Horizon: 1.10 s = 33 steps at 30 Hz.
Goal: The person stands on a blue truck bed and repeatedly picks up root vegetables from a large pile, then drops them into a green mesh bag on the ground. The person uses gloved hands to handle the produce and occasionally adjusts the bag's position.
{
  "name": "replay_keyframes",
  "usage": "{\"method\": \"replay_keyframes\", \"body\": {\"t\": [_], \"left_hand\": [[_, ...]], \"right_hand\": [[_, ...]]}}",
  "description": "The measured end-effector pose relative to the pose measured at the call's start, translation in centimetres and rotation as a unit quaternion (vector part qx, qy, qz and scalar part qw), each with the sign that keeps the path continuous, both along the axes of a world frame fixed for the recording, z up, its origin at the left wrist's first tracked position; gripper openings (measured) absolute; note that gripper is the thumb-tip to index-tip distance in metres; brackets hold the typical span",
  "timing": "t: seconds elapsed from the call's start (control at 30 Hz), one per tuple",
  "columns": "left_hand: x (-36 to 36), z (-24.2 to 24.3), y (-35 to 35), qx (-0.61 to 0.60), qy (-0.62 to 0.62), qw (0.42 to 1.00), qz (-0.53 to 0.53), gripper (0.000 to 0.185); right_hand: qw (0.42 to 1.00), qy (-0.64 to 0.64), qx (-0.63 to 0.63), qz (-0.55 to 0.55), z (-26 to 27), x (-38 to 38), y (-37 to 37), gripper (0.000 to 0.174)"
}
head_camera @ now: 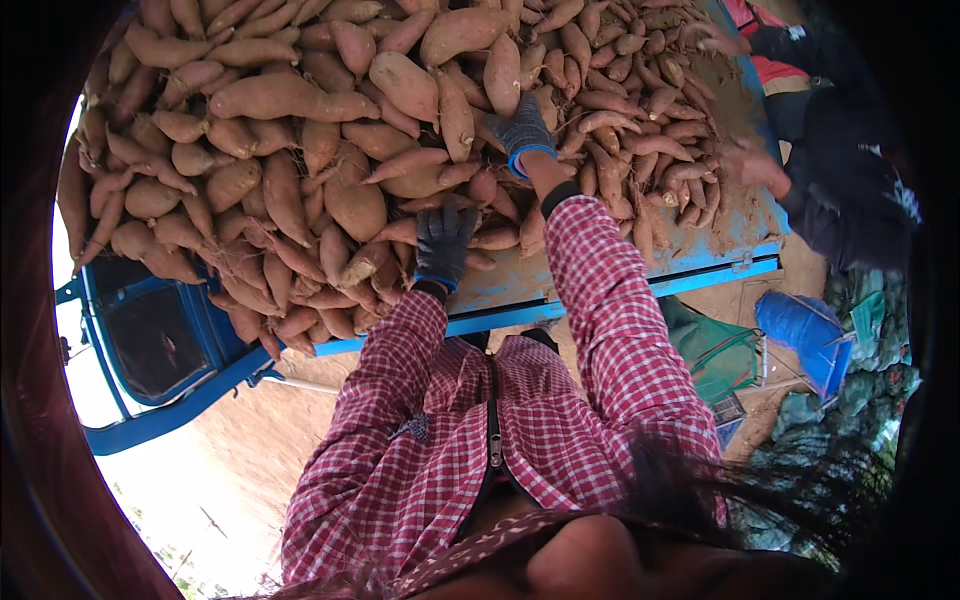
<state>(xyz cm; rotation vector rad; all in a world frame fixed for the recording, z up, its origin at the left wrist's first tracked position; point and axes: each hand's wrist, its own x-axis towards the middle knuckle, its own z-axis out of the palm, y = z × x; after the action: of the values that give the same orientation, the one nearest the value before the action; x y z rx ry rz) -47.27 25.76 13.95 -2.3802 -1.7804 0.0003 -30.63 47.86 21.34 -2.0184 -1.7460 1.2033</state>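
A large heap of sweet potatoes (285,187) covers the flat bed of a blue truck in front of me. My right hand (527,133), in a grey glove with a blue cuff, reaches into the heap and grips the near end of a reddish sweet potato (502,73). Some of its fingers are hidden behind the glove's back and the roots. Closer to me, my left hand (444,244) rests palm down at the heap's near edge. Its dark-gloved fingers lie slightly apart over the sweet potatoes, and I see nothing held in it.
The blue bed edge (487,319) runs before my body. Smaller sweet potatoes (637,112) lie at the right. Another person's blurred hand (757,169) is beyond them. A green mesh bag (709,349) and a blue sack (799,337) stand right; the truck's blue cab (157,337) is left.
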Motion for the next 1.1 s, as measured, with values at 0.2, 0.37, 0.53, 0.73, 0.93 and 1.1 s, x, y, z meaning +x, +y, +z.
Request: {"method": "replay_keyframes", "body": {"t": [0.2, 0.37, 0.53, 0.73, 0.93, 1.1], "left_hand": [[-3.0, 3.8, -0.5, -0.147, -0.037, 0.987, 0.050, 0.078], [-5.2, 5.2, 2.4, -0.234, -0.005, 0.969, 0.081, 0.050], [-4.8, 9.0, 4.8, -0.336, 0.003, 0.942, 0.012, 0.060], [-2.2, 15.7, 6.1, -0.453, -0.358, 0.802, 0.153, 0.075], [11.3, 15.1, 2.2, -0.469, -0.676, 0.556, 0.119, 0.073], [24.8, 13.5, -1.2, -0.478, -0.633, 0.608, -0.046, 0.074]], "right_hand": [[0.894, 0.390, -0.167, -0.146, -1.8, 4.4, -2.5, 0.069], [0.767, 0.593, -0.168, -0.178, -1.9, 10.3, -14.5, 0.068], [0.693, 0.605, -0.283, -0.271, -1.9, 10.6, -22.1, 0.068], [0.593, 0.735, -0.257, -0.206, 1.4, 9.6, -24.5, 0.077], [0.617, 0.751, -0.101, -0.212, 7.1, 14.4, -24.6, 0.080], [0.629, 0.728, 0.028, -0.272, 7.5, 25.2, -29.4, 0.090]]}}
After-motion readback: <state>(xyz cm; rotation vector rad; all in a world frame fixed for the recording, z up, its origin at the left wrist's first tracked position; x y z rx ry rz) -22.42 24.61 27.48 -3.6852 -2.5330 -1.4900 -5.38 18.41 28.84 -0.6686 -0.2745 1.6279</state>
